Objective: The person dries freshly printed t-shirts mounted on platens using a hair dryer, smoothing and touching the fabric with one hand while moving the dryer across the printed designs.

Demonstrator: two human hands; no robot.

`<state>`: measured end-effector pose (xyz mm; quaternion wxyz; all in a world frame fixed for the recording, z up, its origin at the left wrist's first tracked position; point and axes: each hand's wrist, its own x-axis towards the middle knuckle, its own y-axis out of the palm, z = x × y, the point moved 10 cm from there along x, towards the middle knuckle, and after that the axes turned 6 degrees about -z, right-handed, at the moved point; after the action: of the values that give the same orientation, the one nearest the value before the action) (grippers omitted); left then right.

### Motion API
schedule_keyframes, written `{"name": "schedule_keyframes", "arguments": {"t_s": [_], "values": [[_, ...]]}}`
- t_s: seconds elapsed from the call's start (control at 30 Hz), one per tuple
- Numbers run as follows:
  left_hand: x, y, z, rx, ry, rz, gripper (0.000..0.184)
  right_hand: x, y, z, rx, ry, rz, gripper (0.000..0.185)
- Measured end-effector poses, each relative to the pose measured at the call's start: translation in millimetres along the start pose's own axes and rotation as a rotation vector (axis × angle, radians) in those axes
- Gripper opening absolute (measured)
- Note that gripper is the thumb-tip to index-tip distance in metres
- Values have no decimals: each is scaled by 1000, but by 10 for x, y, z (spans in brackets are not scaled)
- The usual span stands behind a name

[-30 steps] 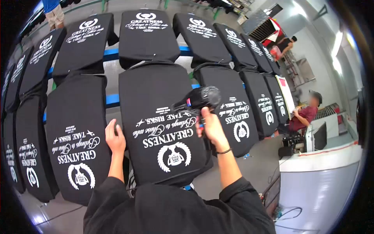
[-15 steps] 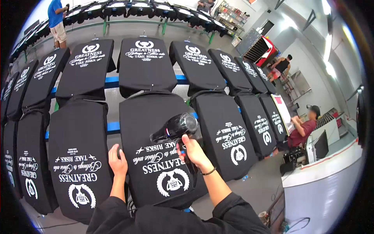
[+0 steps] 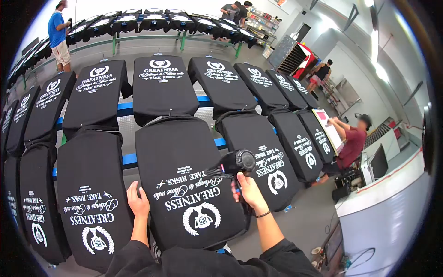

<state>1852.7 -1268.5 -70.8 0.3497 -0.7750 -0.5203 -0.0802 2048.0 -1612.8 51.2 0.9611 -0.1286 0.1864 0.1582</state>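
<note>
Black-sleeved at both arms, gripping a dark hair dryer (image 3: 233, 165) in the right hand (image 3: 249, 191) just right of the frame's centre, with thumb pressed up the handle and fingers curled around it. Aimed leftward, nozzle first, over the right side of a black shirt (image 3: 177, 143) stretched flat in the middle of the frame, printed in white with "GREATNESS," "TAKE RISKS" and a wreath emblem (image 3: 202, 219), upside down as seen. Holding the left hand (image 3: 138, 201) beside the same shirt's left edge, left of centre, with fingers loosely extended; impossible to tell whether touching the cloth. Wearing a dark bracelet (image 3: 263, 214) on the right wrist. Flanked on both sides by matching shirts (image 3: 87, 159), with an upright-printed row (image 3: 164, 94) across the upper middle and blue rails (image 3: 129, 160) between. Seen beyond, at right, with a person in maroon (image 3: 353, 143), hands at a pale-framed board (image 3: 336, 139), and, at upper left, with a person in blue (image 3: 56, 30), standing beside a distant row of dark garments.
</note>
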Motion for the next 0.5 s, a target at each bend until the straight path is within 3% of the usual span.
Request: {"name": "schedule_keyframes", "arguments": {"t_s": [0.03, 0.17, 0.27, 0.4, 0.5], "values": [[3, 9, -50, -1, 8, 7, 28, -31, 76, -84, 61, 37, 47, 50], [41, -119, -369, 34, 103, -70, 37, -172, 620, -123, -187, -141, 157, 64], [-13, -225, -449, 30, 100, -106, 39, -389, 995, -194, 156, -15, 403, 55], [-291, -349, -293, 4, 21, -57, 38, -727, 933, -110, 42, -31, 471, 42], [-545, -436, -228, 21, 10, -47, 36, -894, 498, -210, 181, 83, 427, 44]]}}
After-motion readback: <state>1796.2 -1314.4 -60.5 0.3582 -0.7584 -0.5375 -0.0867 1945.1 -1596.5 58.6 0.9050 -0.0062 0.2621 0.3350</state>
